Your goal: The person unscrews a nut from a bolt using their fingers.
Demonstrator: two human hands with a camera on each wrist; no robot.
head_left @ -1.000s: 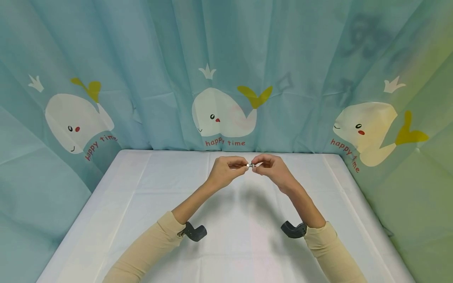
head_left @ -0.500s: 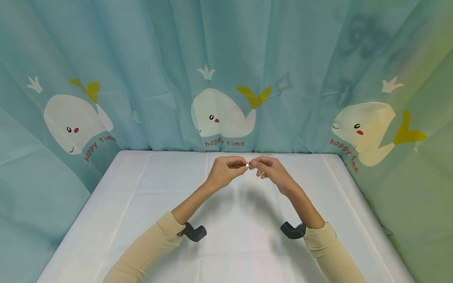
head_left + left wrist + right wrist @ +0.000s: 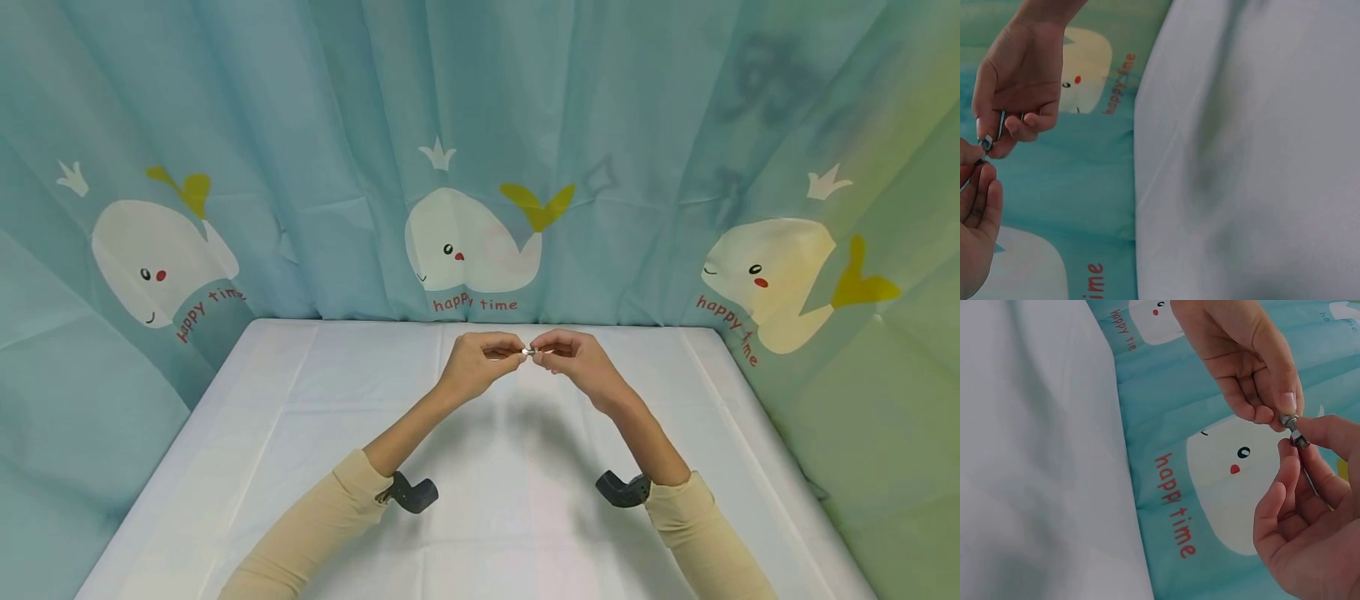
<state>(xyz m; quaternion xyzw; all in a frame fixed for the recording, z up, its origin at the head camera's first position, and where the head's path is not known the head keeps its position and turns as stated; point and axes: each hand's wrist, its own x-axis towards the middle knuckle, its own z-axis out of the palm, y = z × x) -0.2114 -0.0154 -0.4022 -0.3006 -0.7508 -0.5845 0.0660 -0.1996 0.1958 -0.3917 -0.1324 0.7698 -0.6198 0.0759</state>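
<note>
A small metal bolt (image 3: 1293, 426) is held up in the air above the far part of the table, between the two hands. My left hand (image 3: 470, 364) pinches its head end between thumb and fingers. On the threaded shaft sits a small nut (image 3: 1298, 435), and a bit of thread sticks out past it. My right hand (image 3: 582, 364) has its thumb and fingertips at the nut, pinching it from the other side. In the left wrist view, fingers hide much of the bolt; its metal end (image 3: 986, 142) shows between the hands.
A white cloth covers the table (image 3: 480, 500). Blue-green curtains (image 3: 322, 167) with whale prints stand close behind its far edge and along both sides. Dark curved mounts (image 3: 414, 493) are strapped at both wrists.
My right fingers shifted left over the nut with the lower fingers loosened, then drew back slightly right and curled in again. My left hand stays in place with the bolt.
</note>
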